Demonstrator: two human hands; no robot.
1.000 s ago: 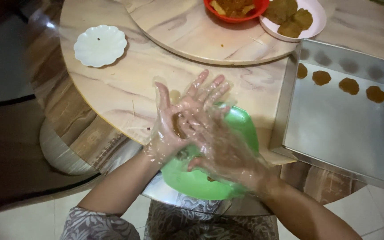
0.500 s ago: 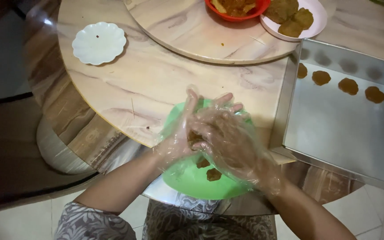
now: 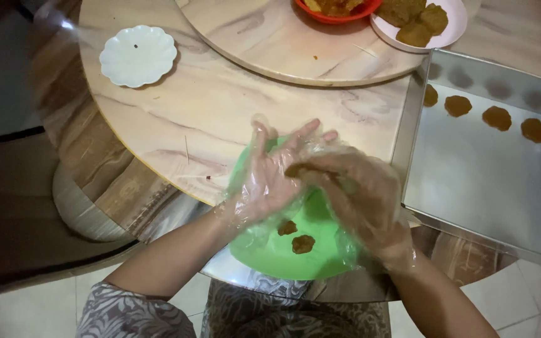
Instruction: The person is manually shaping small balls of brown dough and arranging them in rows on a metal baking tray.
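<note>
Brown dough lump (image 3: 300, 170) btwn gloved hands (image 3: 311, 181).

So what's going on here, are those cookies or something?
A person in thin plastic gloves presses a brown lump between the left hand and right hand, above a green plate that holds two more brown pieces. To the right, a metal tray has a row of flat brown rounds along its far edge. Further back sit an orange bowl and a plate of fried pieces. I cannot tell what the food is.
</note>
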